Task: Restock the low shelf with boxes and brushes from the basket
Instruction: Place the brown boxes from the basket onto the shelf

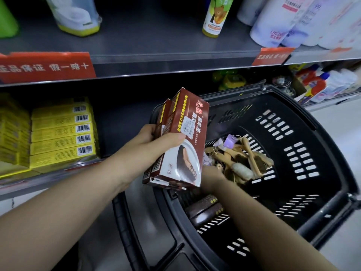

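Observation:
My left hand [148,147] grips two or three brown-red boxes [185,137] upright above the near left rim of the black basket [312,153]. My right hand [210,174] reaches down into the basket behind those boxes; its fingers are hidden, so I cannot tell what they touch. Several wooden brushes [246,159] with paper tags lie in a heap on the basket floor just right of that hand. Two dark boxes [205,209] lie in the basket beside my right forearm. The low shelf [121,124] has a dark gap to the right of the stacked yellow boxes [62,133].
The upper shelf carries a yellow-based bottle [78,18], an orange-label bottle [216,16] and white bottles [283,22]. Red price strips [45,67] run along its edge. More bottles [322,85] stand on a low shelf at the right, behind the basket.

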Action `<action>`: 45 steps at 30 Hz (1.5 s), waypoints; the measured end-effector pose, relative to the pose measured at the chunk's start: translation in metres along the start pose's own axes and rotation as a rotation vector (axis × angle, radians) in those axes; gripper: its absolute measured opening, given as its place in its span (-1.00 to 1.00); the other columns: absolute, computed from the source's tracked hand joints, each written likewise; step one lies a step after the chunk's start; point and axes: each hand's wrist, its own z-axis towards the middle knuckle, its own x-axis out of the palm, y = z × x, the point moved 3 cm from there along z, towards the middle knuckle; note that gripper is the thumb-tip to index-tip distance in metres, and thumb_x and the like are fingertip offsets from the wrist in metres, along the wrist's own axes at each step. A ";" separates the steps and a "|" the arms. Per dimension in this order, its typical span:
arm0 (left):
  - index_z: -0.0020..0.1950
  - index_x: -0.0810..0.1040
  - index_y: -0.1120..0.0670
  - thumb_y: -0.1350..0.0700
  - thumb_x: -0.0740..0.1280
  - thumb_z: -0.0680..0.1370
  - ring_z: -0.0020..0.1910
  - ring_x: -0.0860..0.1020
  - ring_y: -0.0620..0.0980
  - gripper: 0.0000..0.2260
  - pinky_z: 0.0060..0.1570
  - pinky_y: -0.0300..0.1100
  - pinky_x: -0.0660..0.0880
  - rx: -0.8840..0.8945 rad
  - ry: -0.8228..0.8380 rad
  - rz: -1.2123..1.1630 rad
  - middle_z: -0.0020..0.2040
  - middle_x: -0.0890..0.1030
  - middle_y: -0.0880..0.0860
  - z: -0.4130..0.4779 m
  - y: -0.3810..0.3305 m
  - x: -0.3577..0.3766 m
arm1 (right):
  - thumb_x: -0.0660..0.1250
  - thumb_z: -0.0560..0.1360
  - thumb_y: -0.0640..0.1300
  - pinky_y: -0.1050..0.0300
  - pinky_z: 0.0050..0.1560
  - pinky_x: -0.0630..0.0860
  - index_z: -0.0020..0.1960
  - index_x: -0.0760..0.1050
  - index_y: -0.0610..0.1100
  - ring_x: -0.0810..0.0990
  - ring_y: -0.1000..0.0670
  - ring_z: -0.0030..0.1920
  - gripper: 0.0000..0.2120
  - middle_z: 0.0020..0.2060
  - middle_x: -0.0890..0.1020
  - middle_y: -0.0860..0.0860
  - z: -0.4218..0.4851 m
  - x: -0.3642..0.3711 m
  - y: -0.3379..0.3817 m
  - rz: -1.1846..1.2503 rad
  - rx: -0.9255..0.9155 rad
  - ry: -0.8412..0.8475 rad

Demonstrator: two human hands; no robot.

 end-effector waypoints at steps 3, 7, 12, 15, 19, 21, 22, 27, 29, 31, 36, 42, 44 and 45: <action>0.18 0.41 -0.09 -0.25 0.38 0.22 -0.16 0.67 -0.16 -0.42 -0.19 -0.26 0.53 -0.005 0.004 -0.018 -0.15 0.70 -0.16 0.000 -0.002 0.001 | 0.40 0.37 0.02 0.06 -0.06 0.56 0.17 0.51 -0.04 0.62 -0.10 -0.03 -0.60 -0.01 0.64 -0.03 -0.042 -0.055 -0.023 0.263 0.133 -0.406; 0.12 0.57 -0.02 -0.19 0.49 0.23 -0.13 0.68 -0.05 -0.48 -0.09 -0.13 0.53 -0.075 0.053 -0.106 -0.08 0.71 0.01 -0.005 -0.003 -0.001 | 0.50 0.28 -0.15 0.25 -0.21 0.49 0.23 0.52 0.00 0.58 0.04 -0.13 -0.48 -0.08 0.54 0.08 -0.122 -0.101 -0.026 0.462 0.046 -0.927; 0.17 0.61 0.08 -0.02 0.42 0.38 0.05 0.64 0.06 -0.61 -0.07 -0.15 0.59 -0.099 0.087 -0.165 0.09 0.67 0.12 -0.023 -0.014 -0.006 | 0.54 0.26 -0.25 0.13 0.06 0.54 0.28 0.48 -0.10 0.43 0.15 0.14 -0.40 0.13 0.46 0.05 -0.172 -0.114 0.026 0.396 -0.244 -1.208; -0.10 0.70 -0.15 -0.19 0.40 0.24 -0.09 0.68 -0.01 -0.71 -0.13 -0.05 0.55 -0.074 0.131 -0.249 -0.04 0.71 0.01 -0.039 -0.007 -0.021 | 0.47 0.31 -0.25 0.08 0.13 0.53 0.29 0.45 -0.06 0.47 0.01 0.18 -0.43 0.19 0.47 -0.05 -0.173 -0.111 0.063 0.350 -0.390 -1.174; -0.09 0.69 -0.14 -0.20 0.41 0.22 -0.06 0.68 0.01 -0.68 -0.18 -0.12 0.59 -0.049 0.092 -0.258 -0.02 0.70 0.03 -0.058 0.001 -0.049 | 0.26 0.37 -0.43 0.17 0.25 0.45 0.35 0.37 -0.03 0.35 0.06 0.34 -0.40 0.32 0.35 0.00 -0.168 -0.104 0.102 0.518 -0.550 -0.986; 0.02 0.69 -0.03 -0.19 0.41 0.23 -0.05 0.67 0.03 -0.57 -0.23 -0.18 0.61 -0.041 0.047 -0.266 -0.01 0.70 0.05 -0.067 0.005 -0.065 | 0.13 0.37 -0.48 0.20 0.25 0.43 0.26 0.50 -0.08 0.38 0.05 0.34 -0.44 0.28 0.42 -0.01 -0.164 -0.105 0.118 0.870 -0.649 -0.891; 0.07 0.66 0.03 -0.18 0.42 0.23 -0.05 0.67 0.03 -0.51 -0.24 -0.18 0.61 -0.053 0.005 -0.285 0.00 0.70 0.06 -0.072 0.008 -0.073 | 0.10 0.39 -0.47 0.16 0.21 0.47 0.16 0.58 -0.07 0.43 0.02 0.31 -0.48 0.23 0.48 -0.01 -0.161 -0.106 0.125 1.115 -0.647 -0.836; 0.19 0.59 0.03 -0.14 0.50 0.28 0.01 0.66 0.04 -0.47 -0.11 -0.08 0.55 -0.086 -0.126 -0.352 0.05 0.69 0.05 -0.094 0.034 -0.113 | 0.46 0.40 -0.17 -0.07 0.07 0.58 0.04 0.45 0.02 0.56 -0.12 0.14 -0.71 0.08 0.55 -0.10 -0.123 -0.107 0.166 1.665 -0.187 -0.544; 0.31 0.46 0.05 -0.12 0.51 0.24 0.06 0.64 0.06 -0.32 0.00 -0.02 0.54 -0.116 -0.203 -0.348 0.08 0.67 0.06 -0.097 0.045 -0.129 | 0.49 0.37 -0.15 0.00 0.05 0.60 0.15 0.41 -0.06 0.62 -0.07 0.08 -0.58 0.09 0.59 -0.07 -0.102 -0.113 0.182 1.691 -0.087 -0.279; 0.33 0.41 0.05 -0.10 0.52 0.24 0.06 0.64 0.05 -0.29 0.06 0.01 0.53 -0.144 -0.226 -0.335 0.08 0.67 0.05 -0.098 0.050 -0.143 | 0.44 0.42 -0.11 -0.03 0.05 0.60 0.07 0.52 -0.17 0.67 -0.07 -0.05 -0.73 -0.02 0.68 -0.11 -0.081 -0.121 0.199 1.603 -0.074 -0.003; 0.09 0.60 0.09 -0.05 0.42 0.36 -0.08 0.67 0.05 -0.64 -0.13 -0.10 0.53 -0.279 -0.258 -0.309 -0.08 0.71 0.07 -0.092 0.056 -0.170 | 0.38 0.48 -0.16 0.06 -0.22 0.59 -0.11 0.57 -0.25 0.63 -0.07 -0.33 -0.86 -0.27 0.66 -0.14 -0.008 -0.143 0.211 1.456 0.004 0.101; 0.01 0.60 0.09 -0.01 0.41 0.42 -0.27 0.69 0.07 -0.76 -0.35 -0.13 0.56 -0.375 -0.290 -0.345 -0.17 0.71 0.11 -0.076 0.045 -0.203 | 0.38 0.45 -0.22 0.13 -0.19 0.49 0.05 0.45 -0.25 0.57 -0.07 -0.22 -0.78 -0.13 0.59 -0.14 0.086 -0.147 0.204 0.689 0.041 -0.096; 0.04 0.60 0.10 0.02 0.45 0.34 -0.25 0.69 0.07 -0.69 -0.32 -0.11 0.57 -0.387 -0.254 -0.296 -0.15 0.71 0.12 -0.069 0.041 -0.212 | 0.41 0.40 -0.20 0.12 -0.15 0.47 0.05 0.45 -0.24 0.55 -0.10 -0.12 -0.72 -0.02 0.59 -0.15 0.107 -0.147 0.198 0.267 0.030 -0.131; 0.06 0.59 0.10 0.04 0.47 0.30 -0.22 0.69 0.09 -0.64 -0.26 -0.09 0.57 -0.397 -0.245 -0.265 -0.13 0.71 0.12 -0.066 0.042 -0.215 | 0.43 0.38 -0.21 0.13 -0.11 0.47 0.10 0.46 -0.24 0.55 -0.11 -0.06 -0.67 0.03 0.59 -0.15 0.115 -0.145 0.196 0.130 0.012 -0.128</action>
